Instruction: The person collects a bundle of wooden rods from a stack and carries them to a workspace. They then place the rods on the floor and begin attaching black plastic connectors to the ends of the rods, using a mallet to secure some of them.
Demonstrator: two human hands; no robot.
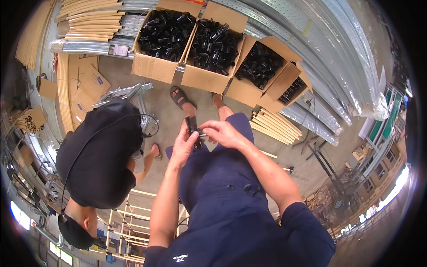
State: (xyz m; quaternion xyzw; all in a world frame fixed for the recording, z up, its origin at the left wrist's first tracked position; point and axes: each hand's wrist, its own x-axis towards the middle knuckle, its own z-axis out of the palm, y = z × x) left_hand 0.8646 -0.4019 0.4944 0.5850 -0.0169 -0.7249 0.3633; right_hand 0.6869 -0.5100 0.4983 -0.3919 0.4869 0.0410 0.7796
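Above my lap, my left hand (182, 146) is closed round a black pipe joint fitting (191, 122), its upper end sticking out past the fingers. My right hand (223, 134) meets it from the other side. Thumb and fingers of that hand are pinched together at the fitting's side, by a small shiny, light-coloured piece that I cannot make out well. Ahead of my feet stand open cardboard boxes full of similar black fittings, among them a left box (153, 66), a middle box (207, 79) and a right box (244, 92).
A co-worker in black (98, 151) bends over at my left, near a metal frame (126, 94). Tan pipes (275, 126) lie right of the boxes. Plastic-wrapped metal profiles (329, 58) stretch along the far right. Behind the co-worker is a tan pipe rack (129, 222).
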